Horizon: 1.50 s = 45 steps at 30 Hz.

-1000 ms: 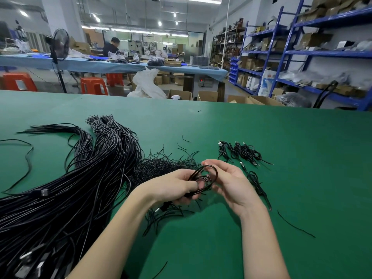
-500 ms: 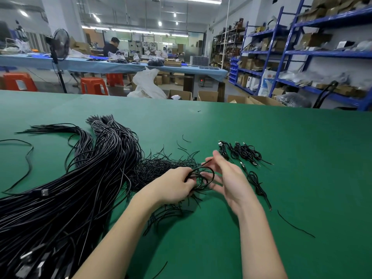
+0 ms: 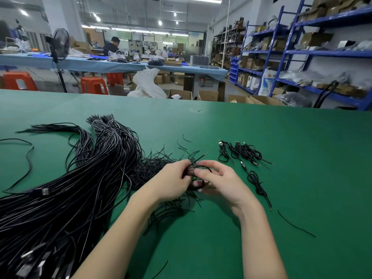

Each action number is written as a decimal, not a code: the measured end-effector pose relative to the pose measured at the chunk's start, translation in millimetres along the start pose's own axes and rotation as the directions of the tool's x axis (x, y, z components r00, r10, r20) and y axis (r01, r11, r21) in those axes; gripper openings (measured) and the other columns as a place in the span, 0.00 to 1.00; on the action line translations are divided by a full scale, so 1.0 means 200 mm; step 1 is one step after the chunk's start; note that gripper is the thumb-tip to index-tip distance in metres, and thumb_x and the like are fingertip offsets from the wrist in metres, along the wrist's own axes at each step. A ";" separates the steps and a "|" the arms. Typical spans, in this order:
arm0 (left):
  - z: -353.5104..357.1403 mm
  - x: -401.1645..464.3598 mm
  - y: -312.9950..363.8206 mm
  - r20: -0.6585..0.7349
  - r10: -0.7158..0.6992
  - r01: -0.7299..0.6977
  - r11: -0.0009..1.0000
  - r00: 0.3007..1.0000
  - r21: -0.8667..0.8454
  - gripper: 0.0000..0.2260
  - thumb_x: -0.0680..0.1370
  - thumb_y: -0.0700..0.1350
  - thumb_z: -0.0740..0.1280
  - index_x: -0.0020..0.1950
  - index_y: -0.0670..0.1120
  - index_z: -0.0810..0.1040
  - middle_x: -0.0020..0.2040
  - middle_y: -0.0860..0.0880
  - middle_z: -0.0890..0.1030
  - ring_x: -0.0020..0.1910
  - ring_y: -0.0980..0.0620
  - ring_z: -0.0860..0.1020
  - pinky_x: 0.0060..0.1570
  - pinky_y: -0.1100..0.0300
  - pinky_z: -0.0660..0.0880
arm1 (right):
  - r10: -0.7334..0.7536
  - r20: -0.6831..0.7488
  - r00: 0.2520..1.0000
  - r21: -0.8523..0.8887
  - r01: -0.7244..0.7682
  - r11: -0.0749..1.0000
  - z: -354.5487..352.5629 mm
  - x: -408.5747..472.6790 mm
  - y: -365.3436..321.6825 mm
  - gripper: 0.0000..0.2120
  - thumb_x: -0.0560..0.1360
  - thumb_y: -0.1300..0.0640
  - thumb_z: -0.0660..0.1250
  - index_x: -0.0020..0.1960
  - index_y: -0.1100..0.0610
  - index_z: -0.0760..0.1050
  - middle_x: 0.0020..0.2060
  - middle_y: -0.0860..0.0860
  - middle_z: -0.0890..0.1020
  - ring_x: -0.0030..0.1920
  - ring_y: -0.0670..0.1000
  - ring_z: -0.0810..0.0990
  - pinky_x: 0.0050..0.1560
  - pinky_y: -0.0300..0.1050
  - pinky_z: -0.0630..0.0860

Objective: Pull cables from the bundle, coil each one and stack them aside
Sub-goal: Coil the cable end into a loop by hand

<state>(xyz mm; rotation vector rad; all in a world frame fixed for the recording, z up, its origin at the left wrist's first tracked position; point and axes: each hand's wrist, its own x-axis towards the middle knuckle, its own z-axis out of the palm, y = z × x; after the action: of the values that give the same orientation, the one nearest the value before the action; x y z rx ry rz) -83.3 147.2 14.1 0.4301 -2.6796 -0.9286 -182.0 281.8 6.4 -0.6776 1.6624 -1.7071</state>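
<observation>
Now thin black cable (image 3: 202,167) looped small, pinched between both hands.

No legible text, label, brand, number or sign can be made out anywhere; faint printing on the white plastic bag (image 3: 148,85) at twelve o'clock beyond the green table (image 3: 261,158) is too blurred to be read.

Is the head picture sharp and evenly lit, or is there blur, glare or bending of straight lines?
Head view: the hands, left hand and right hand, look sharp on the coiled cable; the ceiling lights flare white; the blue shelves lean from wide-angle distortion; soft shadows lie under the arms on the green table; the cable bundle shows faint sheen.
</observation>
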 end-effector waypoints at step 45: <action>-0.02 -0.01 0.08 0.096 -0.008 0.007 1.000 0.995 0.017 0.06 0.81 0.42 0.59 0.44 0.48 0.67 0.40 0.50 0.76 0.36 0.54 0.71 0.35 0.60 0.66 | 0.111 -0.080 0.991 0.300 -0.082 0.950 0.11 0.07 0.05 0.12 0.72 0.69 0.55 0.46 0.62 0.76 0.31 0.53 0.73 0.29 0.48 0.70 0.32 0.41 0.73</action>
<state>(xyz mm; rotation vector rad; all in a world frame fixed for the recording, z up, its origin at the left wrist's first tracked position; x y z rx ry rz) -83.9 157.0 26.7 0.4091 -2.7760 -0.9528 -173.8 257.5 -4.2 -0.3705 1.4330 -1.8904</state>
